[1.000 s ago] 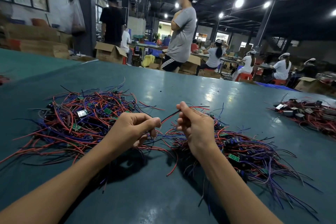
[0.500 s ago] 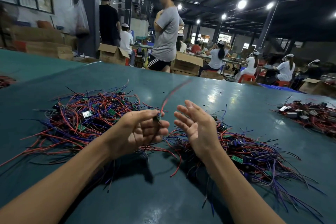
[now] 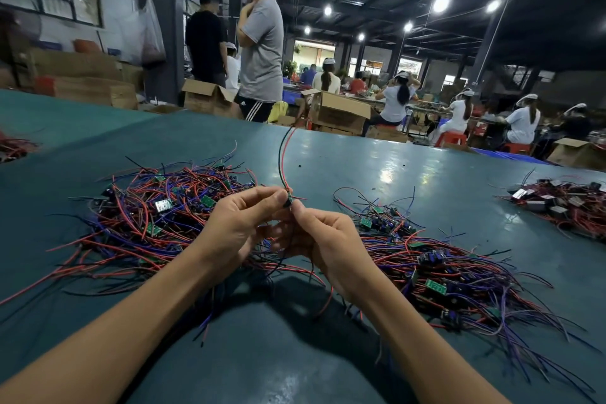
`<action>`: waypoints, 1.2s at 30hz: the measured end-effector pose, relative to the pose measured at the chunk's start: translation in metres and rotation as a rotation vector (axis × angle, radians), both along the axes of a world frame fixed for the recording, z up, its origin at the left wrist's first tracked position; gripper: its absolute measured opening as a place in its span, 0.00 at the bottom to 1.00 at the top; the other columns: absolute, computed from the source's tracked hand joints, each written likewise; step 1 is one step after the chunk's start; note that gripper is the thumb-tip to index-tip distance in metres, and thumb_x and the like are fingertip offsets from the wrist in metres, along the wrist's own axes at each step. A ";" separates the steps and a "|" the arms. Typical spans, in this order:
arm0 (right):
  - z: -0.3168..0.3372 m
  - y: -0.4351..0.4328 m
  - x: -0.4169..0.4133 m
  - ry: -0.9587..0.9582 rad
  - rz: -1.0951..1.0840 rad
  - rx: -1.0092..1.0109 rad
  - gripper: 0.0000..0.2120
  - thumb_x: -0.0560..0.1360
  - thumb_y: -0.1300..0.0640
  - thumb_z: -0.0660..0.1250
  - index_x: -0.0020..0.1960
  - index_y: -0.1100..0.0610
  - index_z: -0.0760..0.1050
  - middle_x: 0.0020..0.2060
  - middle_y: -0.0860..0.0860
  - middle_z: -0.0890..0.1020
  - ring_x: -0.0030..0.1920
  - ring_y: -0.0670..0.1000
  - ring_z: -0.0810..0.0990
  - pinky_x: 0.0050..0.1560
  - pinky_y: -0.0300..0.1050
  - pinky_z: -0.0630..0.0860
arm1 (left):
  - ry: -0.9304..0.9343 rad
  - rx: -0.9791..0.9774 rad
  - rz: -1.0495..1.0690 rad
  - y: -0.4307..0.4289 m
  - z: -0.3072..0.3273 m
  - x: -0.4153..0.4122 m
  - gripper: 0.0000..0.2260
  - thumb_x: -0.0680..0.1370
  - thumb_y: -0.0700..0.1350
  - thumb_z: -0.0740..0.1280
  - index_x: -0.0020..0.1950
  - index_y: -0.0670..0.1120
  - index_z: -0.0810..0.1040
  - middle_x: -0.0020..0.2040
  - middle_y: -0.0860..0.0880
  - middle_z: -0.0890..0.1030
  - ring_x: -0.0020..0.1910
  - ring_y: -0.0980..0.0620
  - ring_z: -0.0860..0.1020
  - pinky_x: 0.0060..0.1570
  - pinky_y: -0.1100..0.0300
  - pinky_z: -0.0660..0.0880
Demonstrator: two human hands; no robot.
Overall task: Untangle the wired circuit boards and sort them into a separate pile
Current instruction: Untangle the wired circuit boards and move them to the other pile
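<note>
The left hand (image 3: 236, 229) and right hand (image 3: 324, 239) meet tip to tip. Both sets of fingers (image 3: 269, 198) are narrowed to a pinch on one small circuit board (image 3: 288, 201), whose red and black wires (image 3: 282, 157) rise straight up from the fingers.

To do this well, keep the pinch on the board itself, not the leads, and draw any strands trailing below the fingers free slowly so they do not drag the tangled heap (image 3: 154, 220) to the left of the fingers. Then lay it on the combed-looking pile (image 3: 426, 266) to their right on the desk (image 3: 377, 167) — likely the sorted one.

Half a second ago the right hand was spread, palm up — only the left held the board, and the wires were a blurred streak.
</note>
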State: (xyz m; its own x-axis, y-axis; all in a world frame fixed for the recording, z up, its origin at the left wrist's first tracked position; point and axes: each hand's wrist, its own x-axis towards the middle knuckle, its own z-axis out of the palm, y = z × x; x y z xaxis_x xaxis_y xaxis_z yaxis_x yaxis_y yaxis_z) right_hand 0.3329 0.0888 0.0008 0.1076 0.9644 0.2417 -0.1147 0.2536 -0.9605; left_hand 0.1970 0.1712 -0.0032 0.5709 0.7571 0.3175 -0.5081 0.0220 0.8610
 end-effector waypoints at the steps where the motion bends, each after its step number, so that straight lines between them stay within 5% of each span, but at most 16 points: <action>1: 0.000 0.000 -0.001 0.013 0.018 -0.010 0.20 0.78 0.51 0.65 0.55 0.68 0.82 0.39 0.58 0.84 0.37 0.57 0.82 0.40 0.46 0.80 | 0.007 -0.002 0.011 0.000 0.000 0.000 0.04 0.73 0.43 0.71 0.44 0.45 0.87 0.38 0.45 0.83 0.33 0.51 0.81 0.30 0.59 0.76; 5: -0.001 0.000 0.003 -0.031 -0.020 0.003 0.11 0.78 0.55 0.69 0.46 0.62 0.85 0.31 0.55 0.80 0.30 0.53 0.78 0.35 0.42 0.76 | -0.028 -0.110 0.146 0.008 0.001 0.000 0.07 0.72 0.44 0.73 0.47 0.42 0.84 0.39 0.46 0.83 0.39 0.51 0.79 0.44 0.54 0.78; 8: -0.002 -0.001 0.005 -0.113 -0.036 0.022 0.10 0.79 0.57 0.70 0.44 0.62 0.86 0.30 0.55 0.79 0.30 0.52 0.77 0.35 0.42 0.75 | -0.077 -0.197 0.255 0.017 0.003 -0.004 0.04 0.76 0.42 0.71 0.49 0.42 0.82 0.37 0.50 0.82 0.36 0.56 0.79 0.35 0.63 0.76; 15: -0.007 -0.002 0.004 -0.252 -0.014 0.019 0.12 0.79 0.58 0.71 0.45 0.68 0.84 0.30 0.57 0.81 0.30 0.53 0.78 0.37 0.43 0.77 | -0.138 -0.335 0.388 0.033 0.000 -0.014 0.02 0.77 0.42 0.73 0.45 0.45 0.83 0.36 0.50 0.81 0.37 0.55 0.79 0.36 0.61 0.78; 24: -0.007 -0.005 0.003 -0.275 -0.140 0.077 0.25 0.79 0.43 0.66 0.38 0.63 0.85 0.29 0.60 0.82 0.30 0.56 0.81 0.36 0.47 0.77 | -0.210 -0.406 -0.026 0.034 0.003 -0.024 0.12 0.73 0.42 0.70 0.53 0.39 0.86 0.49 0.46 0.84 0.42 0.54 0.83 0.43 0.56 0.82; 36: -0.009 -0.003 0.006 -0.319 -0.271 0.113 0.21 0.83 0.52 0.63 0.40 0.65 0.85 0.30 0.62 0.83 0.30 0.55 0.81 0.35 0.45 0.77 | -0.135 -0.370 -0.331 0.020 0.003 -0.023 0.17 0.77 0.41 0.65 0.64 0.39 0.82 0.52 0.47 0.84 0.42 0.55 0.81 0.43 0.58 0.81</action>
